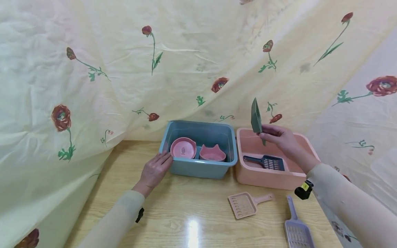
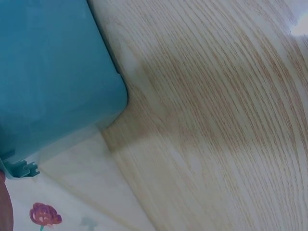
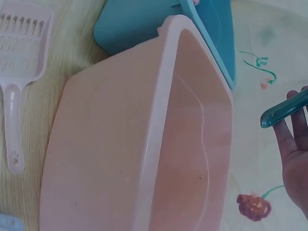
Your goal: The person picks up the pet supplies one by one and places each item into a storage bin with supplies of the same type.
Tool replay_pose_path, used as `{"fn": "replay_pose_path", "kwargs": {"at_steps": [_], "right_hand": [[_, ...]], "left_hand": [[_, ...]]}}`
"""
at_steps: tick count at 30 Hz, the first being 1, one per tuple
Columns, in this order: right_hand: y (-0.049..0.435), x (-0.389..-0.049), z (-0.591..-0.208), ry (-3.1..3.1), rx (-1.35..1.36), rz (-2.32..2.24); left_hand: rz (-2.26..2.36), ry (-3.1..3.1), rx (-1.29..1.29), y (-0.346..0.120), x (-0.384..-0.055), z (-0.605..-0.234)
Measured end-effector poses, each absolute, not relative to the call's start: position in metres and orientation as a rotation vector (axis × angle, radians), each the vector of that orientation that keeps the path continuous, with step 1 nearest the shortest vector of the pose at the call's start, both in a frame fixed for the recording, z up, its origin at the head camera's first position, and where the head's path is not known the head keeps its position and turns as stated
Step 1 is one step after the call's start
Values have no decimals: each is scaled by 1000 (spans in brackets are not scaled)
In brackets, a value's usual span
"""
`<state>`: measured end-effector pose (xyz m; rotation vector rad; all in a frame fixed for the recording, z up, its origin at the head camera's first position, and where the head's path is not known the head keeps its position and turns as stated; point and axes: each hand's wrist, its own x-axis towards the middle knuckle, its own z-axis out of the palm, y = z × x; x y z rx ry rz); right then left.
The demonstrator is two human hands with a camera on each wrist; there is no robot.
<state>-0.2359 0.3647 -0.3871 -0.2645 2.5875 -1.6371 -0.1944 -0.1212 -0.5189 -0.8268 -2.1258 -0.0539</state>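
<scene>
My right hand (image 1: 279, 137) pinches the handle of a green litter scoop (image 1: 255, 117), held upright above the pink bin (image 1: 266, 177). In the right wrist view, the green handle (image 3: 285, 109) crosses my fingers. Inside the pink bin lies a dark blue litter scoop (image 1: 273, 162). My left hand (image 1: 156, 168) rests on the front left corner of the blue bin (image 1: 198, 170), its fingers along the rim. That bin contains a round pink bowl (image 1: 183, 148) and a pink bowl with cat ears (image 1: 212, 153). Only a sliver of the left hand shows in the left wrist view.
On the wooden table (image 1: 173, 213), a beige-pink litter scoop (image 1: 243, 205) lies before the bins. A lilac litter scoop (image 1: 298, 232) lies nearer, at the right. Behind the bins hangs a flowered cloth (image 1: 186, 86), which also drapes both sides.
</scene>
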Motion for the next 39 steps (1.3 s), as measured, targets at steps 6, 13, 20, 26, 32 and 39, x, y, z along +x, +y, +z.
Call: {"fn": "replay_pose_path", "kwargs": {"at_steps": [6,13,20,26,32,39], "right_hand": [[368,-241,-406,2482,-228,-1762],[375,-250,-441,2421,-181,-1785],[382,-257,-466,2412,-167,-1704],[386,-259,-474,2498,-171,-1531],[393,-259,-474,2509,-153,-1482],[398,-255,-472,2528,-169,-1390]], "left_hand": [[-49,-2142,-825,-122,-195,-519],[-58,-2157,-823,-121,-196,-520],[-67,-2152,-828,-121,-197,-521],[-77,-2130,-831,-121,-198,-522],[-55,-2165,-822,-120,-196,-520],[-64,-2160,-825,-120,-195,-518]]}}
